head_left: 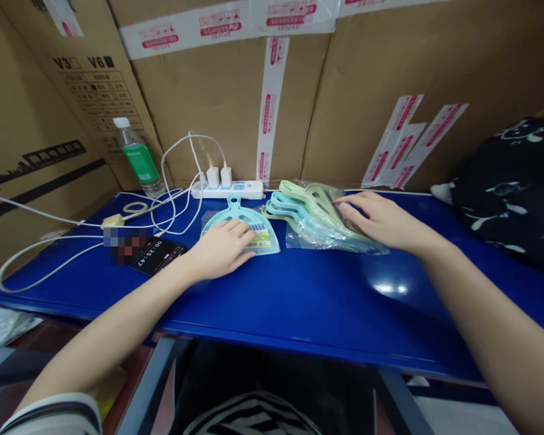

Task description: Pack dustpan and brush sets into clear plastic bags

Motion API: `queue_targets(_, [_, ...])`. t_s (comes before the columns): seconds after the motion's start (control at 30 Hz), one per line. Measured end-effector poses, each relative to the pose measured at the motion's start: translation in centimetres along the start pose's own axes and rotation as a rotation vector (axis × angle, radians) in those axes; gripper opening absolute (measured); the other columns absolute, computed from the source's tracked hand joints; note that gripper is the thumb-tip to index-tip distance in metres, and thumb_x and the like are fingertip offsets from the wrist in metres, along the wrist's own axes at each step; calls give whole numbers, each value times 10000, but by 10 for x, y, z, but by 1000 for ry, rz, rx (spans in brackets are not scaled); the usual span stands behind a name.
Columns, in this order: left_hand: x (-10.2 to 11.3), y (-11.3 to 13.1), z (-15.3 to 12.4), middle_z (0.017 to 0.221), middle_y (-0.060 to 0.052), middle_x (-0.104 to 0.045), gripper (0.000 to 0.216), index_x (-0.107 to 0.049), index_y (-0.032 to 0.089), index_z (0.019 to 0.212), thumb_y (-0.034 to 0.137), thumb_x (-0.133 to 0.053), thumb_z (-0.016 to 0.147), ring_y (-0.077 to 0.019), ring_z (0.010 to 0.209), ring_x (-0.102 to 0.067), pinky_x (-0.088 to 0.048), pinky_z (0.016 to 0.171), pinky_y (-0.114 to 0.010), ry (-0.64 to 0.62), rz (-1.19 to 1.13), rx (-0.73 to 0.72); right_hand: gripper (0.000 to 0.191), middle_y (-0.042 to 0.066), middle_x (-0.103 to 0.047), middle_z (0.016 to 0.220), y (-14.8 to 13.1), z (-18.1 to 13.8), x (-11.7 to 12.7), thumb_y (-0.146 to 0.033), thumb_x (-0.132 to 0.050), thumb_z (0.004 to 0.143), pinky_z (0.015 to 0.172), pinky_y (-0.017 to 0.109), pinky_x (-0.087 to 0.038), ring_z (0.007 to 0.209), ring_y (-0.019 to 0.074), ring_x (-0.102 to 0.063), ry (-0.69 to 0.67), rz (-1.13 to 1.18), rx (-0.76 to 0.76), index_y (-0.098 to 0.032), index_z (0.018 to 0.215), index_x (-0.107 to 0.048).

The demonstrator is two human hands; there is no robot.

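Observation:
A small light blue dustpan (240, 211) with a holed handle lies flat on the blue table, a printed label on its face. My left hand (224, 246) rests palm down over it, fingers stretched out and apart. To the right is a stack of light blue and pale green dustpans (306, 211), overlapping in clear plastic wrapping. On the stack's right side lies my right hand (374, 219), fingers extended over the wrapping and thumb apart. The underside of each hand is hidden.
Behind the dustpans sits a white power strip (249, 190) with chargers and looping white cables (163, 175). A phone (156, 257) and a water bottle (140, 158) are on the left. Cardboard (226, 90) walls the back. Dark patterned fabric (512, 187) lies at right.

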State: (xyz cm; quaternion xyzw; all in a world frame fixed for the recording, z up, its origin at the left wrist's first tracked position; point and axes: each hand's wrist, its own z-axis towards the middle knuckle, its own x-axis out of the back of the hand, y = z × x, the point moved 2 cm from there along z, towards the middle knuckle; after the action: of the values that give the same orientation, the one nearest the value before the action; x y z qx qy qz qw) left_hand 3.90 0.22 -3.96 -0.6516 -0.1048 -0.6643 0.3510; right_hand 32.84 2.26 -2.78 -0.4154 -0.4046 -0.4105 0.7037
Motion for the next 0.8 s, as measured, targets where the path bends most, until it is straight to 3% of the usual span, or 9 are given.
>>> queue_targets(0.1, [1,7,1,952,-88,-670,242,-604,139,980,283,-410,969,-211,844,-640,-489,745,-321,3,-63,-119,377,148,-697,949,-12,-2,7,-464,-339,872,831,492,-500,945,316,-648,165,-21,42,-226,815,-626])
queue_targets(0.2, [0,12,1,785,-36,-669,264,-592,164,838,272,-396,978,-170,682,-626,-456,624,-280,-56,-115,-196,297,90,-651,698,-25,-6,14,-377,-371,879,678,401,-502,715,250,-638,354,-14,177,-256,643,-504])
queue_targets(0.3, [-4,14,1,686,-15,-653,279,-580,173,777,282,-417,976,-167,615,-617,-406,548,-271,-115,-95,-209,339,3,-477,485,-37,-12,16,-292,-408,885,489,306,-394,462,159,-482,464,-29,350,-263,551,-354])
queue_targets(0.37, [-7,15,1,683,-15,-660,272,-581,172,776,280,-428,973,-169,613,-623,-390,536,-268,-129,-85,-207,356,-26,-412,453,-46,-16,15,-229,-442,886,453,280,-339,420,130,-410,496,-59,486,-254,545,-341])
queue_targets(0.6, [-8,18,0,606,-17,-650,298,-597,173,760,285,-420,972,-170,521,-595,-316,472,-269,-96,-73,-219,389,-37,-466,468,-77,-25,1,-164,-453,919,502,239,-351,443,106,-420,412,-147,798,-217,535,-433])
queue_targets(0.8, [-7,20,0,561,-13,-632,315,-615,180,772,297,-409,978,-169,489,-571,-292,463,-265,-104,-106,-237,434,-20,-527,497,-86,-29,-25,-226,-365,983,517,261,-311,455,116,-460,155,-174,813,-195,575,-510])
